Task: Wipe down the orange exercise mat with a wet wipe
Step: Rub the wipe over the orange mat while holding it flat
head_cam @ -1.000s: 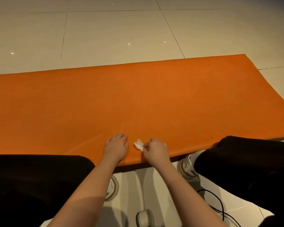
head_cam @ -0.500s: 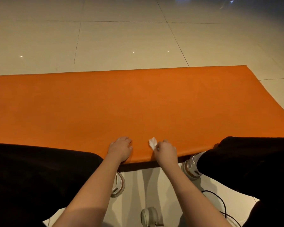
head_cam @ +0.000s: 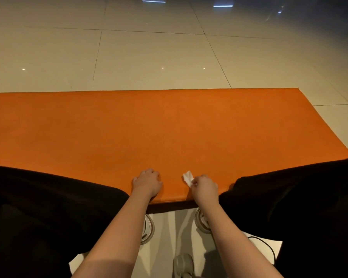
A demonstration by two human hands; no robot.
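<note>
Crouched at the near edge of the orange exercise mat (head_cam: 169, 127), you pinched a small crumpled wet wipe (head_cam: 187, 177) between the thumb and curled fingers of your right hand (head_cam: 205, 187), the white scrap poking out above the knuckles and sitting just over the mat close to that near edge, about midway between your knees. Your left hand (head_cam: 148, 182) rested on the mat just beside it, fingers loosely bent and gripping nothing that showed, apparently steadying the edge. The mat lay flat on the pale tiled floor (head_cam: 149, 57), its right end in view and its left end running out of the picture. By the look of things the wiping was at an early stage or between strokes: the wipe sat at the near edge, the broad stretch toward the far edge and the right end showed no damp streaks that could be made out, and how much had been covered could not be judged from the surface. The whole visible width seemed left to do. Your shoes (head_cam: 149, 227) and a dark cable (head_cam: 267, 245) lay on the floor below the edge; no brand, label or writing could be read anywhere
</note>
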